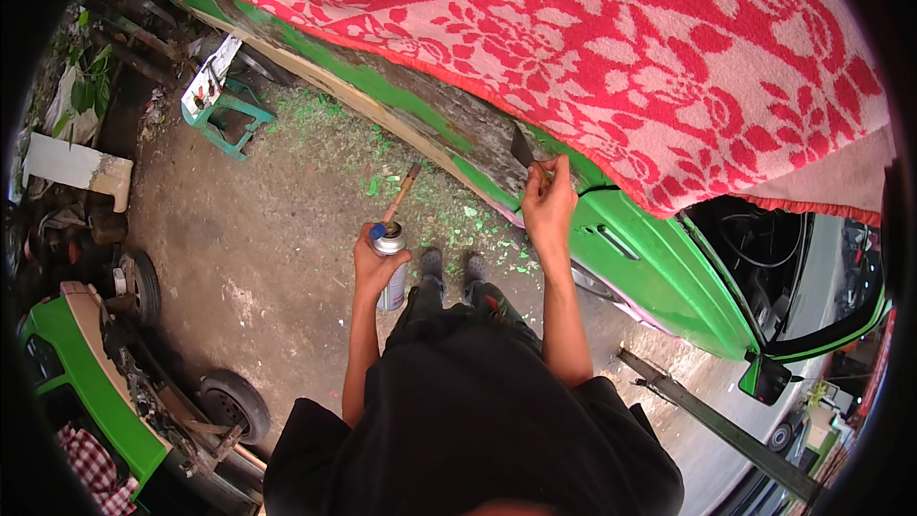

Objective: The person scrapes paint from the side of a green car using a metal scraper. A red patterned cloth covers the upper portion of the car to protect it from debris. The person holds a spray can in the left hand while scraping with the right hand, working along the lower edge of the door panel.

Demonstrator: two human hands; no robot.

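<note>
In my left hand (pixel 375 268) is a blow torch (pixel 390 245), a gas canister with a blue knob and a brass-coloured nozzle. Its tube slants up and away, toward the lower side of the green car (pixel 659 263). Whether a flame burns at the tip I cannot tell. My right hand (pixel 550 205) pinches a scraper (pixel 522 146) by its handle, with the flat dark blade against or just over the car's side panel. Along this panel the green paint is partly gone, leaving a bare, brownish-grey strip (pixel 468 115).
A red and pink floral blanket (pixel 573 48) drapes over the car. Green paint flakes (pixel 468 220) litter the concrete below. A green stool (pixel 229 119) stands far left. Loose wheels (pixel 234 406) and another green vehicle part (pixel 105 401) lie left; a metal beam (pixel 716 420) crosses lower right.
</note>
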